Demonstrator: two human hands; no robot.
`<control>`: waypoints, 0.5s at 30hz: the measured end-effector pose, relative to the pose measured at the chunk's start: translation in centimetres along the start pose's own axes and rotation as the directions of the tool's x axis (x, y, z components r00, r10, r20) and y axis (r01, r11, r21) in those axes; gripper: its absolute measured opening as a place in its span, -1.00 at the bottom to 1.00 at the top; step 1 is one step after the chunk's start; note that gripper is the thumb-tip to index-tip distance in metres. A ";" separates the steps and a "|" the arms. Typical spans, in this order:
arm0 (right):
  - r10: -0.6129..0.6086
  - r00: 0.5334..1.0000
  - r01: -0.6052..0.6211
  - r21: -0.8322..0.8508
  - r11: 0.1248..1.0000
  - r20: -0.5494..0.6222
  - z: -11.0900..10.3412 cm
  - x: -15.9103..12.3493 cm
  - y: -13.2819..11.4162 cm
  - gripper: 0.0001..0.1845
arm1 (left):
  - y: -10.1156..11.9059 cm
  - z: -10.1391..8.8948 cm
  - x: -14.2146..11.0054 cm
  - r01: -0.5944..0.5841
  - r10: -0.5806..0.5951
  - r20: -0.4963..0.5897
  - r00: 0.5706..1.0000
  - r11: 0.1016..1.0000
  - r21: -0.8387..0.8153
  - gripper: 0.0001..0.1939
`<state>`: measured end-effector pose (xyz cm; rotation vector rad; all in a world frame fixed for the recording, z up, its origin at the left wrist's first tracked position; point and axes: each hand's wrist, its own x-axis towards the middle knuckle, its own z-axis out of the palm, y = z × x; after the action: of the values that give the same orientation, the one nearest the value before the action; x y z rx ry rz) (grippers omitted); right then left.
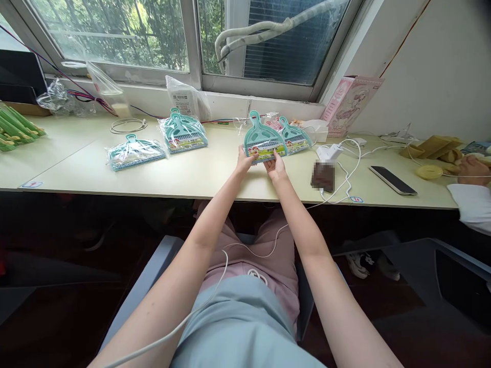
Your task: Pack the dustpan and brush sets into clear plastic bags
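Between my two hands stands a teal dustpan-and-brush set (264, 139) with a yellow label, tilted upright over the desk. My left hand (244, 159) grips its lower left edge, fingers closed. At its lower right edge, my right hand (275, 166) is closed on it too, the thumb on the label. Just behind it to the right rests another teal dustpan set (296, 138). Further left are a stack of wrapped dustpan sets (183, 133) and, nearer me, a wrapped dustpan set (136, 153) lying flatter.
On the right are a white charger with cables (330, 152), a blurred-out brown item (322, 177), a phone (393, 180) and a pink box (351, 105). Another person's hand (473, 168) is at the far right. Green stalk-like items (17, 128) lie far left. A white cable crosses my lap.
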<state>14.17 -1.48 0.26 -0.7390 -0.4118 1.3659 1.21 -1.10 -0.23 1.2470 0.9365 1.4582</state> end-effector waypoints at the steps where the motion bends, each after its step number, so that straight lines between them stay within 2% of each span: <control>1: 0.011 1.000 -0.011 0.015 1.000 -0.017 0.0 0.0 -0.2 -0.81 | 0.1 0.0 0.0 0.010 -0.010 0.001 1.000 1.000 0.008 -0.45; 5: 0.049 0.997 -0.046 0.047 0.998 -0.065 -0.1 0.1 -0.7 -0.69 | 0.2 0.1 -0.1 0.011 -0.012 0.005 1.000 1.000 0.024 -0.45; 15: 0.092 0.989 -0.083 0.074 0.994 -0.119 0.1 0.1 -1.2 -0.62 | -0.1 0.1 0.2 -0.017 0.016 0.020 1.000 0.999 0.034 -0.47</control>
<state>14.98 -1.42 1.12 -0.7868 -0.2372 1.4020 1.36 -0.86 -0.28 1.2946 0.9438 1.4458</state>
